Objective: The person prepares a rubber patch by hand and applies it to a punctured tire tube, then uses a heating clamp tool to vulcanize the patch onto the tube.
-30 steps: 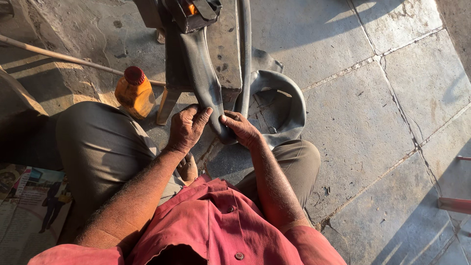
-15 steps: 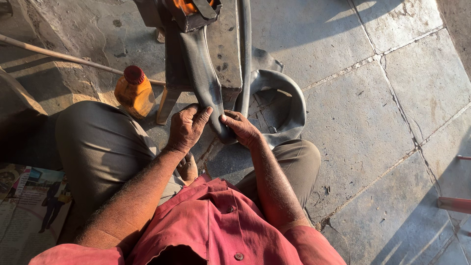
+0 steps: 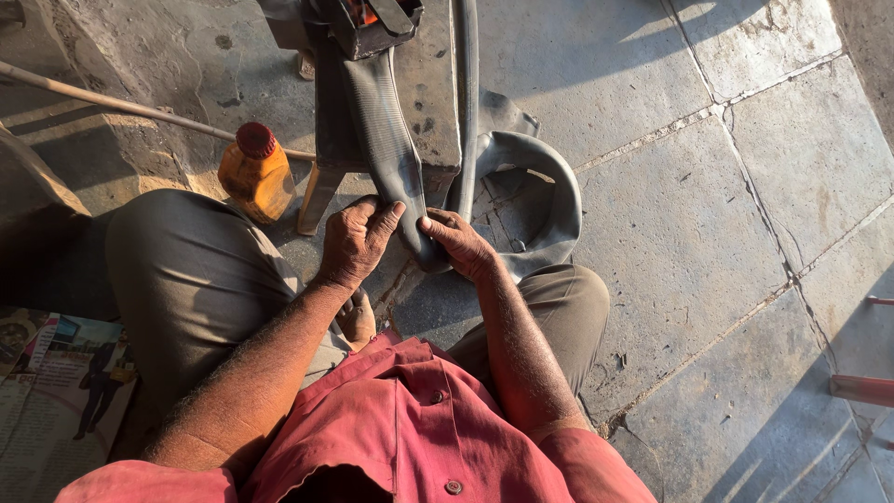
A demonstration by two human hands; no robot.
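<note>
Down over the person's lap, from the head camera, the black rubber inner tube (image 3: 396,154) hangs as a flattened band from a dark metal clamp press (image 3: 358,23) at the top of the view and runs down toward the body; its long axis lies nearly straight away from the chest, tilted a little rightward as it descends; the lowest fold sits just ahead of both hands, between them. The left hand (image 3: 357,244) rests against the band's left edge with fingers half curled and the thumb side laid on the rubber, neither spread flat nor shut into a fist; the right hand (image 3: 461,244) meets the same fold from the right, fingertips drawn together in a pinch on the rubber's edge; the two hands are near each other but not touching, and both look equally close to the fold. Beyond the right hand the rest of the tube curls into a loop (image 3: 549,186) lying on the stone paving (image 3: 689,242). Left of the press stands an orange plastic bottle with a red cap (image 3: 256,172), well apart from the hands; printed paper (image 3: 56,373) lies by the left knee.
</note>
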